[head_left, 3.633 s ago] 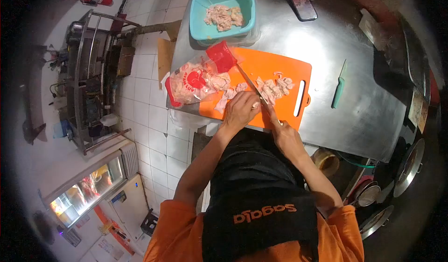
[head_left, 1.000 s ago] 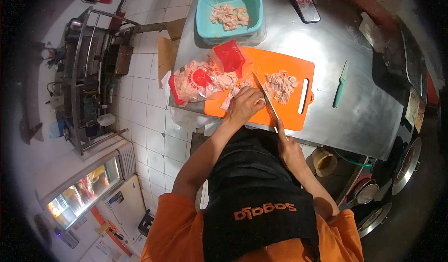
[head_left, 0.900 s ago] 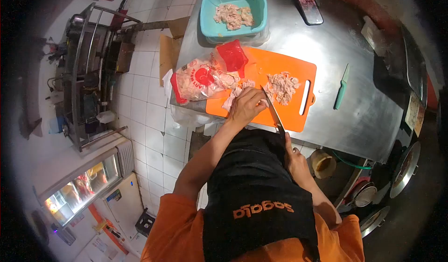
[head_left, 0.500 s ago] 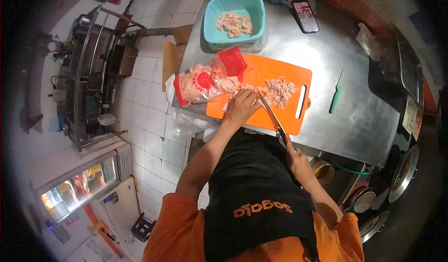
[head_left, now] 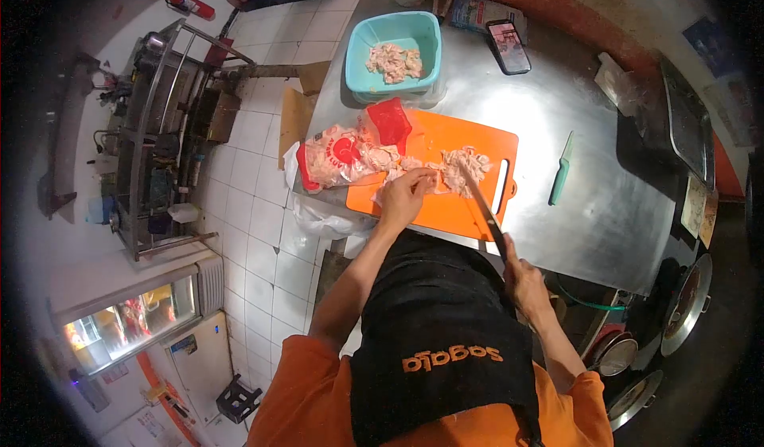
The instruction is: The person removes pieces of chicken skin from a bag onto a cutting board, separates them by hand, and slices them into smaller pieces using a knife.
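Note:
An orange cutting board lies on the metal table, with a pile of pale chopped meat on its right half. My right hand is closed round the handle of a long knife, whose blade reaches up to the pile. On the board's left part, my left hand has its fingers pressed together against pale meat pieces. Beside it, a clear and red plastic bag of meat overlaps the board's left edge. Behind the board stands a turquoise tub with more meat in it.
A green-handled knife lies right of the board. Further back are a phone and a printed packet. Metal trays stand at the far right, above pans. White plastic hangs at the table's left front edge.
The long knife has moved right, away from my left hand, to the chopped pile. My right hand has shifted slightly right and down. The whole view has tilted a little.

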A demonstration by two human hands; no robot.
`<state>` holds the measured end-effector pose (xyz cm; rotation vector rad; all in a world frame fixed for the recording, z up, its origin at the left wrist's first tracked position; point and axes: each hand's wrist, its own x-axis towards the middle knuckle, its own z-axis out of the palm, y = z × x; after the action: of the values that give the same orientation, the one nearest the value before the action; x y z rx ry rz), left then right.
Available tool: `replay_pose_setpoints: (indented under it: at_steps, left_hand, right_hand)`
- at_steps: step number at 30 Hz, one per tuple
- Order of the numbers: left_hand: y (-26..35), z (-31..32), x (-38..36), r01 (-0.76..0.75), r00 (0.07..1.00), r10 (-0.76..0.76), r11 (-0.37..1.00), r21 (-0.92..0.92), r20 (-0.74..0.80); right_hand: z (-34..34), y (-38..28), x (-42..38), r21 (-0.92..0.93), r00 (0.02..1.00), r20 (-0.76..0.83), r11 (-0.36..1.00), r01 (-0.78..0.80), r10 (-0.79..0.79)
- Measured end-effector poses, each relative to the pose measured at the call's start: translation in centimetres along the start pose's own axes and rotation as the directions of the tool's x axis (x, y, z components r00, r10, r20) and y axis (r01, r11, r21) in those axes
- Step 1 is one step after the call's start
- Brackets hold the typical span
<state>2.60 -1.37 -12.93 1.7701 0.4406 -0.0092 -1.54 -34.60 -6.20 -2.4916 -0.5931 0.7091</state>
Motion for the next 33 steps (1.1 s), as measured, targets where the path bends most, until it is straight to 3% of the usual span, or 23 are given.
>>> replay_pose_setpoints:
  at_steps: [2, 4, 5, 6, 7, 8, 9, 10, 11, 13, 16, 18, 20, 23, 24, 26, 27, 31, 33]
  left_hand:
    - [0.6, 0.3, -0.6, -0.072, 0.997, 0.073, 0.996, -0.050, 0.031]
    - [3.4, -0.3, -1.6, -0.095, 0.992, 0.069, 0.961, 0.261, 0.106]
    - [3.3, -0.6, -2.0, -0.104, 0.991, 0.078, 0.960, 0.260, 0.110]
    - [3.1, -0.8, -2.3, -0.314, 0.945, 0.320, 0.828, 0.464, 0.068]
    - [2.7, -0.7, -2.3, -0.461, 0.834, 0.546, 0.610, 0.645, 0.079]
    - [1.5, -0.2, -2.2, -0.466, 0.830, 0.552, 0.608, 0.643, 0.080]
    - [-0.1, 0.3, -1.9, -0.418, 0.872, 0.489, 0.706, 0.571, 0.034]
    - [-0.2, 0.7, -1.6, -0.362, 0.908, 0.420, 0.792, 0.492, -0.006]
    - [-0.3, 1.4, -1.0, -0.360, 0.906, 0.423, 0.791, 0.494, -0.016]
    - [0.1, 2.8, 0.7, -0.245, 0.966, 0.260, 0.916, 0.319, -0.003]
    - [1.8, 3.5, 1.7, -0.294, 0.955, 0.296, 0.915, 0.276, 0.034]
    - [2.9, 2.4, 1.2, -0.322, 0.946, 0.315, 0.894, 0.312, 0.074]
    - [3.1, 1.8, 1.3, -0.511, 0.842, 0.530, 0.722, 0.466, 0.104]
    - [2.1, 3.8, 3.2, -0.596, 0.774, 0.629, 0.688, 0.415, 0.070]
    - [2.1, 4.8, 3.4, -0.596, 0.774, 0.630, 0.686, 0.418, 0.070]
    - [3.4, 6.8, 3.6, -0.564, 0.787, 0.570, 0.512, 0.648, 0.235]
    - [4.1, 7.4, 3.7, -0.572, 0.760, 0.602, 0.442, 0.691, 0.244]
    - [0.4, 7.9, 5.6, -0.616, 0.746, 0.584, 0.421, 0.665, 0.321]
    - [0.0, 7.5, 6.1, -0.737, 0.603, 0.721, 0.338, 0.586, 0.342]
  right_hand:
    - [-1.6, -0.3, 0.7, 0.062, 0.998, -0.057, 0.998, -0.017, 0.021]
    - [-3.3, -0.4, 1.5, 0.215, 0.993, -0.102, 0.976, -0.031, 0.054]
    - [-3.3, 0.4, 2.1, 0.297, 0.989, -0.139, 0.955, -0.013, 0.057]
    - [-3.1, 1.0, 2.5, 0.295, 0.987, -0.150, 0.955, -0.012, 0.058]
    - [-3.0, 1.5, 3.0, 0.328, 0.981, -0.170, 0.944, -0.035, 0.095]
    - [-2.7, 1.9, 3.4, 0.359, 0.974, -0.185, 0.932, -0.057, 0.131]
    - [-2.1, 2.4, 3.7, 0.356, 0.974, -0.188, 0.933, -0.054, 0.128]
    - [-1.5, 2.5, 4.2, 0.339, 0.978, -0.188, 0.941, -0.017, 0.086]
    - [-1.2, 2.6, 4.4, 0.323, 0.982, -0.183, 0.946, 0.021, 0.040]
    - [-1.1, 1.9, 4.4, 0.274, 0.985, -0.172, 0.960, 0.066, -0.019]
    - [-2.6, 0.8, 3.8, 0.191, 0.977, -0.188, 0.972, 0.133, -0.097]
    - [-3.5, 1.0, 3.0, 0.111, 0.938, -0.311, 0.975, 0.193, -0.150]
    - [-4.1, 1.7, 3.2, 0.239, 0.963, -0.270, 0.968, 0.078, -0.011]
    - [-5.2, 2.3, 4.2, 0.263, 0.963, -0.269, 0.963, 0.058, 0.016]
    - [-5.5, 2.4, 4.6, 0.288, 0.969, -0.242, 0.957, 0.033, 0.040]
    - [-5.8, 2.1, 5.3, 0.318, 0.974, -0.217, 0.948, 0.009, 0.064]
    - [-5.8, 1.8, 5.6, 0.326, 0.973, -0.220, 0.945, 0.003, 0.072]
    - [-5.6, 1.3, 6.2, 0.358, 0.972, -0.215, 0.934, -0.012, 0.095]
    - [-5.5, 1.3, 6.4, 0.349, 0.964, -0.252, 0.937, 0.006, 0.087]
